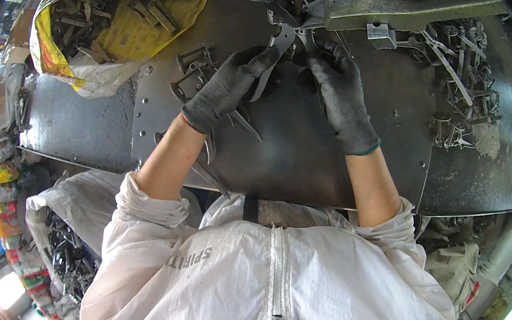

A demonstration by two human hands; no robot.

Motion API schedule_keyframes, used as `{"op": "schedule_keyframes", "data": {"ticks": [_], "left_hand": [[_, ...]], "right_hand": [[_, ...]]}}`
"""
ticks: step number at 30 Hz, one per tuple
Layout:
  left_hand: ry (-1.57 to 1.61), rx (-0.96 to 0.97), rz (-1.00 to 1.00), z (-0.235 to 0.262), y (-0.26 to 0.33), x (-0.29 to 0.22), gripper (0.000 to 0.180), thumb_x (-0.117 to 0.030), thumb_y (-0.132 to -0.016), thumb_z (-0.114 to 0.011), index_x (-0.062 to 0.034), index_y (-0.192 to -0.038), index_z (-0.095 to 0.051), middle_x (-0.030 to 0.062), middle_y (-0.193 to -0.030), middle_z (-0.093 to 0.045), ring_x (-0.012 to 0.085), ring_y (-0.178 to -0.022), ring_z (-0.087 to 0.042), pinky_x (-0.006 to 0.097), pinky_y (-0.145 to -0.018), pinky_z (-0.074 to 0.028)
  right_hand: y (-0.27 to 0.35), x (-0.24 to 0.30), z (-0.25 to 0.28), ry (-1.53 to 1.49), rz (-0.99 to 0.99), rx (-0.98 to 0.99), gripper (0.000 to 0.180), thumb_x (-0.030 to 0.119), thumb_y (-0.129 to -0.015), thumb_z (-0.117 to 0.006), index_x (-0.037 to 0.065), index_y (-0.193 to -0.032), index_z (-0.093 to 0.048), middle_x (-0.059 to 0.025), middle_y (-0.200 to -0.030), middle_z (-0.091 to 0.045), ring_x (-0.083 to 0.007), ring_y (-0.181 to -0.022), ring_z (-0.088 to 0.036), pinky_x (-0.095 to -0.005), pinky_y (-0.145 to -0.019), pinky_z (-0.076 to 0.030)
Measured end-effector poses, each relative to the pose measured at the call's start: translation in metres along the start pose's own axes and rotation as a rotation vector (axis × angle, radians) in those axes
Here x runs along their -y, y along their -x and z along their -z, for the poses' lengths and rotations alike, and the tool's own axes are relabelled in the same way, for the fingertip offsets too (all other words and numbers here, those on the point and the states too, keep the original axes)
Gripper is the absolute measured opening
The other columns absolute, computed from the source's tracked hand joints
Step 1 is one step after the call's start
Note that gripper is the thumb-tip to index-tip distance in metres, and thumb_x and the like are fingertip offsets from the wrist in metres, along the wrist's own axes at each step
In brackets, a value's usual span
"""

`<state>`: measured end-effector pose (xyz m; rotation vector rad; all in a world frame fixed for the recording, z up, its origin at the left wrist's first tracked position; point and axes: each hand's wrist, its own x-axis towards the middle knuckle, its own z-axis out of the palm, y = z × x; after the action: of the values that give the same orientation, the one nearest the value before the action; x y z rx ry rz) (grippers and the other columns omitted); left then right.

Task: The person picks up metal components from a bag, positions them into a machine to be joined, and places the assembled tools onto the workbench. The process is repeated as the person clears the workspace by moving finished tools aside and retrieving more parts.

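Pinching a curved metal handle [285, 40] in the left grip [231, 79], another metal piece [307, 39] in the right grip [340, 88]. Likely stiff, slick; best held mid-length.

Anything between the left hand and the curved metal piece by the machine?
Nothing visible except the glove: the left hand grips the curved metal piece directly. Loose metal parts lie around the left wrist, not in between.

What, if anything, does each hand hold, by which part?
The dark-gloved left hand grips a curved, flat grey metal piece near mid-length. The dark-gloved right hand is at another grey metal piece; its hold is hidden.
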<state>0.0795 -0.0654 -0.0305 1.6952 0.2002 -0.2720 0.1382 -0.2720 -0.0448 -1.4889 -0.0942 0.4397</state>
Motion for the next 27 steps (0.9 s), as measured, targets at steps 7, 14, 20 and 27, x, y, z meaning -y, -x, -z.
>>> {"op": "schedule_keyframes", "data": {"ticks": [7, 14, 20, 27], "left_hand": [[-0.047, -0.073, -0.128, -0.010, -0.003, 0.006, 0.065, -0.056, -0.105, -0.051, 0.0010, -0.135, -0.059, 0.0074, -0.098, -0.071, 0.0116, -0.085, -0.065, 0.028, -0.077, -0.052], [-0.006, -0.055, -0.123, 0.001, 0.019, 0.001, 0.062, -0.053, -0.106, -0.051, 0.0015, -0.134, -0.060, 0.0080, -0.098, -0.072, 0.0125, -0.088, -0.067, 0.028, -0.080, -0.052], [0.015, -0.081, -0.211, 0.005, 0.028, -0.007, 0.057, -0.049, -0.107, -0.051, 0.0012, -0.131, -0.061, 0.0090, -0.096, -0.073, 0.0138, -0.087, -0.068, 0.029, -0.080, -0.053], [-0.080, 0.040, -0.313, -0.002, 0.008, -0.012, 0.056, -0.047, -0.107, -0.050, 0.0027, -0.132, -0.060, 0.0111, -0.103, -0.073, 0.0158, -0.088, -0.070, 0.029, -0.082, -0.055]], "right_hand": [[-0.001, -0.004, -0.001, -0.010, 0.067, -0.014, 0.031, 0.012, -0.101, -0.065, 0.002, -0.131, -0.064, -0.0001, -0.096, -0.070, -0.0035, -0.077, -0.060, -0.0228, -0.064, -0.050], [0.008, 0.032, -0.003, -0.179, 0.002, -0.067, 0.030, 0.010, -0.101, -0.063, -0.001, -0.129, -0.063, -0.0056, -0.096, -0.070, -0.0098, -0.076, -0.066, -0.0261, -0.061, -0.055], [0.012, 0.045, -0.002, -0.095, 0.001, 0.012, 0.025, 0.011, -0.101, -0.063, 0.000, -0.123, -0.066, -0.0046, -0.096, -0.070, -0.0103, -0.077, -0.066, -0.0262, -0.062, -0.055], [0.009, 0.038, 0.000, 0.122, 0.080, 0.101, 0.027, 0.011, -0.101, -0.062, 0.003, -0.126, -0.066, -0.0031, -0.098, -0.072, -0.0079, -0.076, -0.065, -0.0234, -0.065, -0.051]]}}
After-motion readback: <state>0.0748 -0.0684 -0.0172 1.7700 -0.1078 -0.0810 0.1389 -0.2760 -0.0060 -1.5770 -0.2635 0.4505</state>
